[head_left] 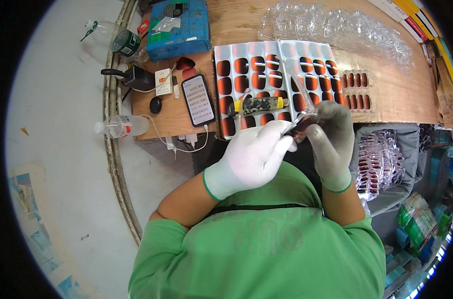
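Note:
My left hand [256, 157], in a white glove, pinches one side of a pair of glasses [301, 124] with dark reddish lenses and a clear frame. Its fingers are closed at the rim. In a greyish glove, my right hand [333, 142] grips the other side, thumb against the lens. A clear temple arm points up and away from the glasses. Just beyond my hands lies a tray of lenses [251, 50], dark red to orange, set in rows on white backing. Across it rests a yellow-and-black tool with a patterned handle [260, 105], resembling a utility knife.
Clear plastic frames [336, 25] line the far table. Small packs of lenses [356, 89] lie right of the tray. To the left are a lit phone [197, 99] on a cable, a blue box [179, 30] and plastic bottles [122, 126]. Stacked glasses [378, 162] sit below the table's right edge.

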{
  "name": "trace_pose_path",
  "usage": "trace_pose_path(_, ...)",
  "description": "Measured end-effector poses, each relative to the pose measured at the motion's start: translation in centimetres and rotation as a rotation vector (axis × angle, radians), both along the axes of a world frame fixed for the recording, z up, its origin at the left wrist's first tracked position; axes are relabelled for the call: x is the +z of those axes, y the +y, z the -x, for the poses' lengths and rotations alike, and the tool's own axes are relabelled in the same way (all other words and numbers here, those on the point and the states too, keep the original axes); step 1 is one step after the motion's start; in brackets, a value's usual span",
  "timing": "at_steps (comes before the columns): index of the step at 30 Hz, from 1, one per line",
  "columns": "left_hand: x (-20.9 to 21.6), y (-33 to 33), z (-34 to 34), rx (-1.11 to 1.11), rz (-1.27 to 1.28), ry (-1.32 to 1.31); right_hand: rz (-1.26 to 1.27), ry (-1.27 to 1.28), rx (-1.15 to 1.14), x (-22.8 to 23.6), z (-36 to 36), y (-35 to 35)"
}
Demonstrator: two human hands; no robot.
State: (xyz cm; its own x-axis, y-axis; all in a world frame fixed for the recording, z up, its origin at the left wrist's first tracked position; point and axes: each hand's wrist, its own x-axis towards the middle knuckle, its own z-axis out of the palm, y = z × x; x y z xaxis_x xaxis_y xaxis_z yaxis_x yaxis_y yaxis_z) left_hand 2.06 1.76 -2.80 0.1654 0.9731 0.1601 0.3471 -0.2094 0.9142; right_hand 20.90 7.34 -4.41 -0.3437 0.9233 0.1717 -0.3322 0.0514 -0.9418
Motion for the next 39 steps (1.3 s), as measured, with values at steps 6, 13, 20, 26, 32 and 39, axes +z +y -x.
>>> trace_pose_path(6,1.2,-0.6,-1.0,-0.26,0.139,0.062,0.065,-0.392,0.438,3.4,-5.4,2.0)
trace_pose_path(13,1.2,-0.1,-2.7,-0.224,0.209,0.144,0.088,-0.504,0.448,3.0,-7.5,2.7)
trace_pose_path(20,0.8,0.9,-3.0,-0.06,0.044,0.292,0.026,-0.445,0.084,0.2,-5.4,1.3)
trace_pose_path(26,0.6,0.9,-2.9,-0.047,0.117,0.133,0.084,-0.409,0.169,1.0,-5.3,1.8)
trace_pose_path(32,2.0,0.8,-1.3,-0.163,0.235,-0.018,-0.002,-0.365,0.344,1.7,-5.6,2.6)
trace_pose_path(39,1.4,-0.3,-0.4,-0.1,0.192,0.059,-0.05,-0.44,0.298,1.5,-3.9,2.1)
